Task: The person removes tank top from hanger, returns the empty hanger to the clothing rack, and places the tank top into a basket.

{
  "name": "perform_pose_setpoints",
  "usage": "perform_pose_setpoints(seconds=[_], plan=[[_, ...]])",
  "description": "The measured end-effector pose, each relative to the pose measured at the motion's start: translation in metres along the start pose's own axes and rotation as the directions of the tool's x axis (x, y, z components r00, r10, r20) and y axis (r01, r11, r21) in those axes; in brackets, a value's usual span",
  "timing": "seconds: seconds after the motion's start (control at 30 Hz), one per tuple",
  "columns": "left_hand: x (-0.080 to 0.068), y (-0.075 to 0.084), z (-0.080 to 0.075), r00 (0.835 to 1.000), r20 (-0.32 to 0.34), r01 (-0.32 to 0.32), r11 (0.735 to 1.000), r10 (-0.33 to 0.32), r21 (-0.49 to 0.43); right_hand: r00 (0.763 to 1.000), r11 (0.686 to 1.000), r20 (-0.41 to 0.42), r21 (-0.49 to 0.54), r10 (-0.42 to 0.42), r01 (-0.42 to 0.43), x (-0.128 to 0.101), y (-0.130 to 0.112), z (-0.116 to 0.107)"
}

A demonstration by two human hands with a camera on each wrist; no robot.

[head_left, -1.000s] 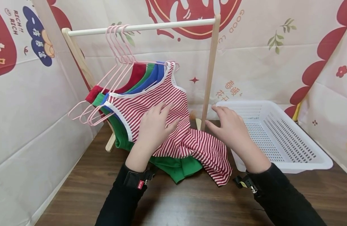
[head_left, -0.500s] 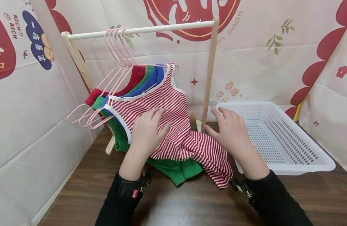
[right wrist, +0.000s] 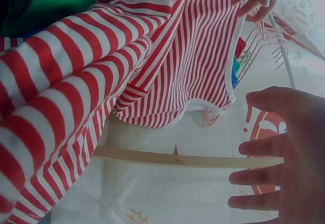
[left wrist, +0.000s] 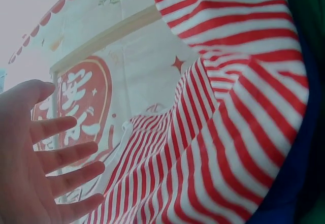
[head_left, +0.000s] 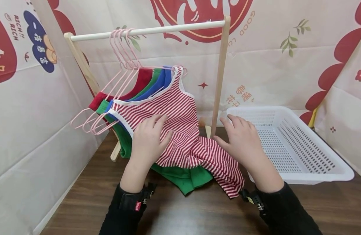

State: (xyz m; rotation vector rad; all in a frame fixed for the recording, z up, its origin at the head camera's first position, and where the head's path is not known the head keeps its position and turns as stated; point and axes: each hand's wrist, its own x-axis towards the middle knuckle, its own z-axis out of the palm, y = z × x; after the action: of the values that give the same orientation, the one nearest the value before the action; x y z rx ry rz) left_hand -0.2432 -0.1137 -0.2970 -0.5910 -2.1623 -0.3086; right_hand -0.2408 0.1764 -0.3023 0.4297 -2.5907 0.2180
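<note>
A red-and-white striped tank top [head_left: 180, 114] with white trim hangs foremost on a pink hanger [head_left: 123, 86]. Its lower part trails rightward onto the table. My left hand [head_left: 146, 140] is held before the top's left side with fingers spread, gripping nothing. To the right of the top, my right hand [head_left: 243, 140] hovers with its fingers apart, also holding nothing. Both wrist views show a gap between the fingers and the striped cloth. Behind it hang blue [head_left: 159, 85], green [head_left: 126, 143] and red [head_left: 142, 80] garments, mostly hidden.
A wooden rack with a white rail [head_left: 168, 30] carries the hangers, its right post [head_left: 219, 78] rising behind the hands. At the right stands a white perforated basket [head_left: 321, 178]. Green cloth [head_left: 184, 179] reaches the brown table [head_left: 174, 215]. Printed fabric walls [head_left: 274, 81] enclose the back and sides.
My left hand has drawn left and down, away from the middle of the striped top. The right hand has shifted only slightly. The garments keep their places on the rack.
</note>
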Motion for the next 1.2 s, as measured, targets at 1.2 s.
perform_pose_setpoints(seconds=[1.2], plan=[[-0.005, -0.04, -0.045, 0.983, -0.163, 0.112, 0.98, -0.086, 0.163, 0.988, 0.999, 0.152, 0.019, 0.033, -0.037, -0.002, 0.006, -0.003]])
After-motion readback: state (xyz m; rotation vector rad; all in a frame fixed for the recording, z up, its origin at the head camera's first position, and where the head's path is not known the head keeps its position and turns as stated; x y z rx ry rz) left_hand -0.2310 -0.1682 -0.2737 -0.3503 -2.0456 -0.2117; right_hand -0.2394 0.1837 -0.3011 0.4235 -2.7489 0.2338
